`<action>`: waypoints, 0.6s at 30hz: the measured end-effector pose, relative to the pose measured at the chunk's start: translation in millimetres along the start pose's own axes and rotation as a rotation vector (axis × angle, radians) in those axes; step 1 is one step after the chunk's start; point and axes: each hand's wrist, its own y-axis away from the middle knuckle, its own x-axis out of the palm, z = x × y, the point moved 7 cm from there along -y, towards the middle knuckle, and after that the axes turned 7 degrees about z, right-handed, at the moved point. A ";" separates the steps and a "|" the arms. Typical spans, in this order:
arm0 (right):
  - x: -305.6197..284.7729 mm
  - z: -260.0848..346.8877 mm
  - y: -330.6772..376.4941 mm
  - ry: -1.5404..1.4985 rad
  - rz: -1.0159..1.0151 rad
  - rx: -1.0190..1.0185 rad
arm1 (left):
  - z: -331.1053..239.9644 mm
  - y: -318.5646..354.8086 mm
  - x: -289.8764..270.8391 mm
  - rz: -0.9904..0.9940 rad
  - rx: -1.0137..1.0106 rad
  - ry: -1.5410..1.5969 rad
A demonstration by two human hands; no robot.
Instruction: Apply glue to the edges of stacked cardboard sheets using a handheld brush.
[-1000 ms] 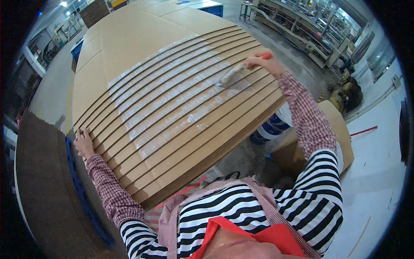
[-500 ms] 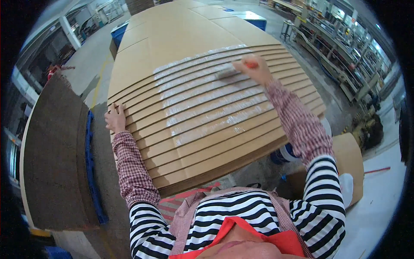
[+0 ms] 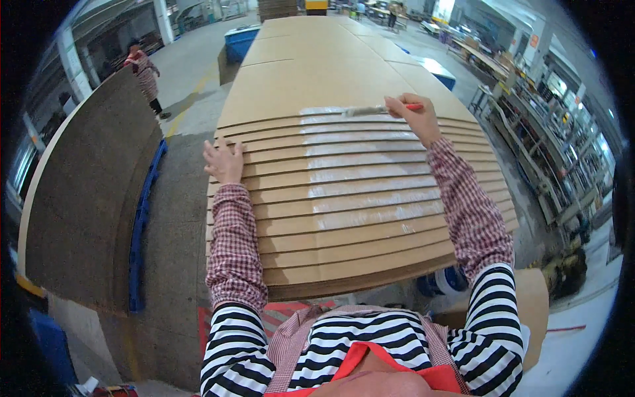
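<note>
A stack of brown cardboard sheets (image 3: 284, 255) lies in front of me, the upper sheets fanned out in overlapping steps. Across the middle of the steps runs a broad patch of wet white glue (image 3: 357, 162). My right hand (image 3: 418, 119) is closed round the red handle of a paintbrush (image 3: 367, 111). The bristles point left and touch the upper end of the white patch, near the farthest step. My left hand (image 3: 225, 161) lies on the left edge of the fanned sheets with its fingers spread.
To the left, a tall stack of dark boards (image 3: 86, 192) stands on a blue pallet (image 3: 147, 205). Another person (image 3: 143, 74) stands behind it. A blue bin (image 3: 241, 45) is beyond the sheets, a bucket (image 3: 442, 282) below their near right edge. Machinery (image 3: 542, 152) lines the right.
The paintbrush in my right hand has gone from mid-patch to the far end of the white patch. My left hand stays on the left edge. The view has shifted, and the other person shows more fully.
</note>
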 end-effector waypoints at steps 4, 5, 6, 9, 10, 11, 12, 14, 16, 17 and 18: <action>-15.0 -39.0 -30.9 0.138 -0.203 0.003 | -45.2 6.7 0.2 0.264 0.039 0.021; -23.6 -52.3 -30.2 0.180 -0.164 0.028 | -51.9 7.5 -2.1 0.248 0.054 0.022; -20.2 -62.3 -27.0 0.220 -0.120 0.052 | -53.0 6.6 0.3 0.234 0.065 0.017; 10.7 -15.7 13.9 0.275 -0.046 0.038 | -35.1 5.2 -2.2 0.142 0.030 0.030; 14.0 -1.7 30.9 0.277 -0.009 0.035 | -36.4 6.0 -2.7 0.132 0.037 0.053; 20.4 13.6 46.7 0.271 0.033 0.034 | -29.6 7.1 -4.0 0.125 0.039 0.069; 26.6 25.1 62.1 0.283 0.079 0.046 | -21.8 8.0 -6.6 0.103 0.030 0.083; 19.0 43.6 93.5 0.305 0.097 0.076 | -23.2 11.7 -6.6 0.126 0.039 0.097; 15.8 60.8 117.5 0.314 0.195 0.046 | -23.9 11.7 -4.3 0.145 0.057 0.103; 8.2 69.7 125.7 0.307 0.183 0.051 | -20.3 12.2 -2.9 0.127 0.046 0.091; -1.4 65.7 137.1 0.170 0.167 0.207 | -17.3 14.1 -0.3 0.116 0.038 0.079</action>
